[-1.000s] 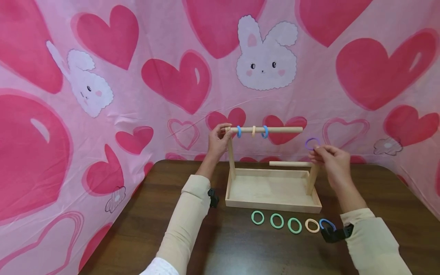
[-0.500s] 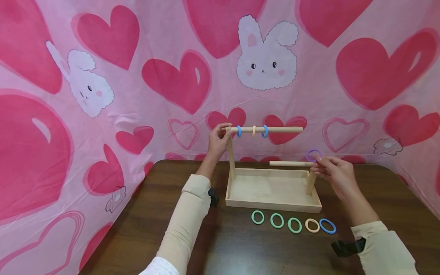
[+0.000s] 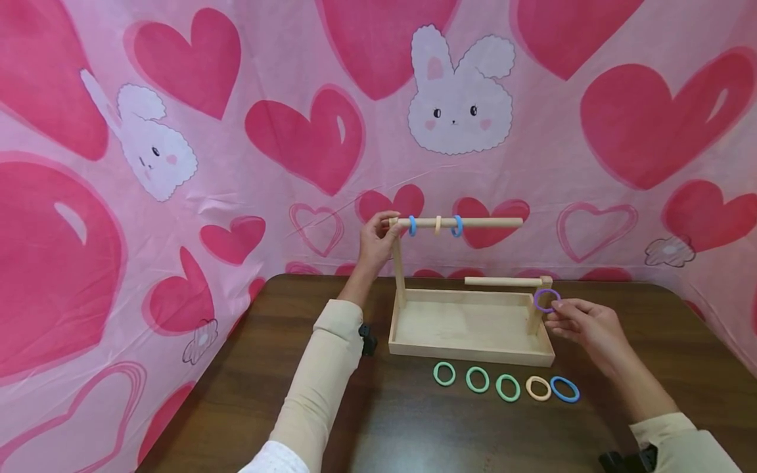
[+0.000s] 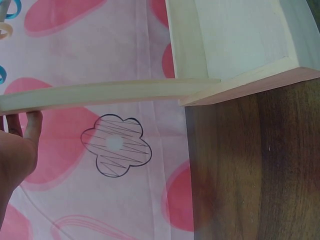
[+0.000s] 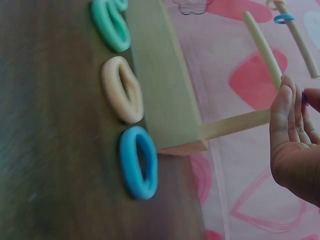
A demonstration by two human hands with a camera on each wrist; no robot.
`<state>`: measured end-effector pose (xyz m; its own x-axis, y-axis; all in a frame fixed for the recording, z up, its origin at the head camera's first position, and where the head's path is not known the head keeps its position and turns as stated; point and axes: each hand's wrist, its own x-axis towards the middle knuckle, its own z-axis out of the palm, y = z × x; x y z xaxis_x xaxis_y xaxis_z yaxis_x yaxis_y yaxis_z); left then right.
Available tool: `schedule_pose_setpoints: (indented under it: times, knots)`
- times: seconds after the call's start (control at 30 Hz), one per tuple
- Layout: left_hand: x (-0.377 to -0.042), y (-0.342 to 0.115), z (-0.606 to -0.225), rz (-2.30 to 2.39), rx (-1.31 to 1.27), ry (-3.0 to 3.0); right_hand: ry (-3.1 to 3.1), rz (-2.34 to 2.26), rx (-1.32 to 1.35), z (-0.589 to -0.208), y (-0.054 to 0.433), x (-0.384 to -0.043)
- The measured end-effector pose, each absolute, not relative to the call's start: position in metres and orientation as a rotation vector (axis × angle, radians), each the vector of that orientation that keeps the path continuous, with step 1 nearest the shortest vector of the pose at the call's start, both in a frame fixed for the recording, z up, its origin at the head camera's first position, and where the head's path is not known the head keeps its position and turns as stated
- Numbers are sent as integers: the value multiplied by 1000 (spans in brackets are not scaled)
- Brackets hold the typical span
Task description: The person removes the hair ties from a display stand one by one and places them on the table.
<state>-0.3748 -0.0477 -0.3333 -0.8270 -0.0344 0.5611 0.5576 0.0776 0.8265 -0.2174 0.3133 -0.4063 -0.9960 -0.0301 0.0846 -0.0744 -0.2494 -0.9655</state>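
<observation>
My left hand point(image 3: 375, 240) grips the top of the tall post point(image 3: 399, 269) of a wooden rack, where the upper rod point(image 3: 491, 223) begins. Two blue rings and a cream ring point(image 3: 438, 225) hang on that rod. Between thumb and fingers, my right hand point(image 3: 591, 325) pinches a purple ring point(image 3: 535, 303), held up beside the short right post point(image 3: 534, 322), just below the level of the lower rod point(image 3: 503, 282). That lower rod carries no ring. In the right wrist view the fingers hide nearly all of the purple ring.
The rack's shallow tray point(image 3: 467, 355) rests on the dark wooden table point(image 3: 378, 420). In front of it lie several green rings, a cream ring point(image 5: 112, 90) and a blue ring point(image 5: 128, 162) in a row. A pink cloth point(image 3: 296, 59) with hearts and rabbits hangs behind.
My right hand has come down and slightly right with the purple ring, from above the lower rod to beside the short post. The left hand stays in place.
</observation>
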Motion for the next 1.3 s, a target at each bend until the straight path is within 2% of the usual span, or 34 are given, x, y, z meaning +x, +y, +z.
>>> schedule_pose_setpoints:
  times: [0.23, 0.67, 0.93, 1.17, 1.3]
  knots:
    - [-372, -47, -334, -1828, -519, -1919, -1928, 2531, 155, -421, 324, -208]
    - [-373, -46, -332, -1842, -532, -1897, -2066, 2719, 424, -443, 361, -196]
    - [-373, -46, -331, -1797, -535, -1918, -2345, 2727, 353, -455, 377, -188]
    - [-372, -47, -330, -1812, -519, -1924, -2437, 2930, 516, -465, 389, -181]
    - [-372, -47, -330, -1810, -514, -1921, -2526, 2948, 517, -470, 392, -176]
